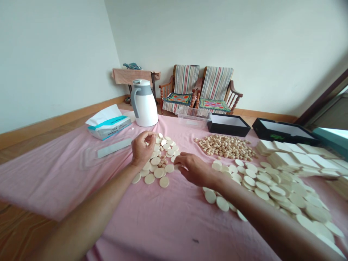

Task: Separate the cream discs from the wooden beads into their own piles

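Observation:
On the pink cloth, a small group of pale round wooden discs point(164, 182) lies between my two hands. A few small brown wooden beads point(162, 162) sit among them. My left hand point(143, 148) is at the left edge of this group, fingers curled into a pinch; what is in them, if anything, is hidden. At the group's right side is my right hand point(193, 169), palm down with fingers bent together. The edge of a pale disc shows at its fingertips. Under and beyond my right forearm spreads a larger pile of the same discs point(262, 186).
Behind lie a heap of wooden beads point(225, 146), a clear plastic box point(193, 117) and black boxes point(228, 129) point(284, 136). Stacked pale squares point(304, 159) stand at right. A white jug point(146, 108), tissue pack point(110, 125) and clear lid point(114, 148) are at left.

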`<action>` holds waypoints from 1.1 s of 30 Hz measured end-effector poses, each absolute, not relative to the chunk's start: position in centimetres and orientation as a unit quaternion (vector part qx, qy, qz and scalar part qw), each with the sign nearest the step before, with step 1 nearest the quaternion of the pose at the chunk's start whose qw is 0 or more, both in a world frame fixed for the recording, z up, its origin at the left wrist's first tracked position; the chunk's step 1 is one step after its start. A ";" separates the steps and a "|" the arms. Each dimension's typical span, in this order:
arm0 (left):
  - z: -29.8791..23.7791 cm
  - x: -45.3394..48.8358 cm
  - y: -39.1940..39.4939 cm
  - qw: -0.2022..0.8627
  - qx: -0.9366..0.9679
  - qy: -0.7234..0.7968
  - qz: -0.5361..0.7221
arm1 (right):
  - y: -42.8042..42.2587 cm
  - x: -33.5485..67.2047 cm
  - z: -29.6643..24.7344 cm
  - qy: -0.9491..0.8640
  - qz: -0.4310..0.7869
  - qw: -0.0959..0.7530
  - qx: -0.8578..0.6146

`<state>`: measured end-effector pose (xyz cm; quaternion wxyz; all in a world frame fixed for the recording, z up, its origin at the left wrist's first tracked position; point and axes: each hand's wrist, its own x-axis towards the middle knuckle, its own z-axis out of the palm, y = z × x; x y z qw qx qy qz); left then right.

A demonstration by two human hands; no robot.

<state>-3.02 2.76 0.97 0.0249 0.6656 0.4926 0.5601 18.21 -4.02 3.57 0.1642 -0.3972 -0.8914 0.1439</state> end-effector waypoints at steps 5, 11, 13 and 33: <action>1.1 -3.0 2.8 0.025 0.662 0.500 0.558 | -5.5 24.8 5.9 -0.828 0.155 0.186 -0.506; 0.9 -2.9 2.9 0.021 0.665 0.502 0.552 | -7.2 33.4 6.3 -0.792 0.170 0.092 -0.579; 0.8 -2.8 2.9 0.020 0.665 0.504 0.551 | -7.4 34.8 6.6 -0.783 0.161 0.097 -0.593; 1.0 -2.5 2.3 0.045 0.675 0.485 0.554 | -1.4 16.0 3.1 -0.863 0.064 0.072 -0.496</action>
